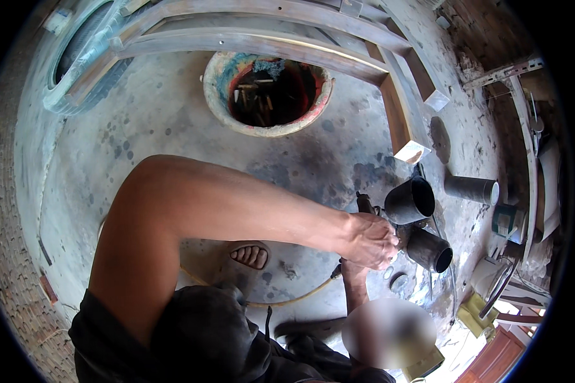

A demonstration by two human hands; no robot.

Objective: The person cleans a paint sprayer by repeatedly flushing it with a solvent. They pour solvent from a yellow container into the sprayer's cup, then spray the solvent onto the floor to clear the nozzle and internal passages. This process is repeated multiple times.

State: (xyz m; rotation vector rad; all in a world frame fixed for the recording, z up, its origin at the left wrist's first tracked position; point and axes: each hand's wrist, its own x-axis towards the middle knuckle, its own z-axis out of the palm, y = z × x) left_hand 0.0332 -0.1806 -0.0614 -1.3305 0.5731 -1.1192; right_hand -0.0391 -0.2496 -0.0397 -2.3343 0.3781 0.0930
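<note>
My left arm stretches across from the lower left, and my left hand [369, 241] is bent over my right hand, its fingers curled down. What they close on is hidden under the palm. My right hand [354, 273] comes up from below, mostly covered by the left, around what looks like a spray gun [364, 203]; the gun's dark front end sticks out beyond the knuckles. A yellow hose [300, 300] runs to a fitting beside my right wrist. Just right of the hands are two dark cylindrical cups, one upright [399, 207], one tilted [423, 247].
A paint-stained tub [218, 105] with scraps inside stands ahead, under a wooden frame [255, 43]. Farther right lie a dark cylinder [469, 189] and a small round lid [399, 282]. A plastic-wrapped tyre-like ring [61, 102] sits far left. My foot [249, 255] is below my arm.
</note>
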